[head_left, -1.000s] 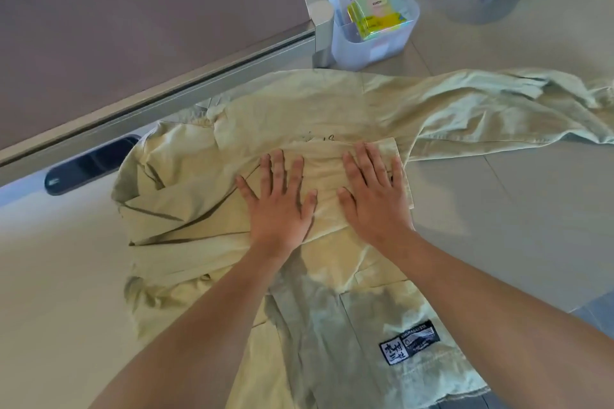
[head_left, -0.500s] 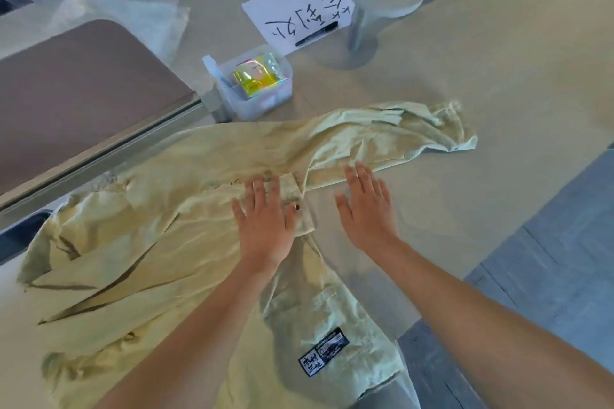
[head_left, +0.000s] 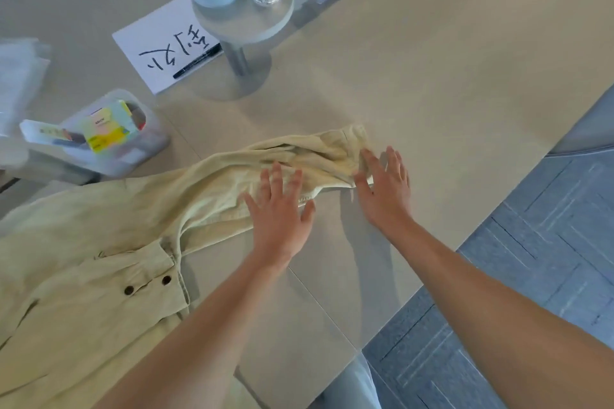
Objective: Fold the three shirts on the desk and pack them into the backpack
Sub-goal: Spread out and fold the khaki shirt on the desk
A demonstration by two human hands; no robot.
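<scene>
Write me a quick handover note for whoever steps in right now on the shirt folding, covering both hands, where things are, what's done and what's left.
Left hand: open, fingers spread, flat on the shirt's sleeve.
Right hand: open, fingertips touching the cuff end of that sleeve, palm over the desk.
Pale green shirt: spread on the desk, body at the left, one sleeve stretched out to the right, bunched and wrinkled near the cuff.
Done: the shirt is laid out; no finished fold is visible.
Left: fold this shirt, fold the other two, and pack all three. Neither the other shirts nor the backpack are in view.
</scene>
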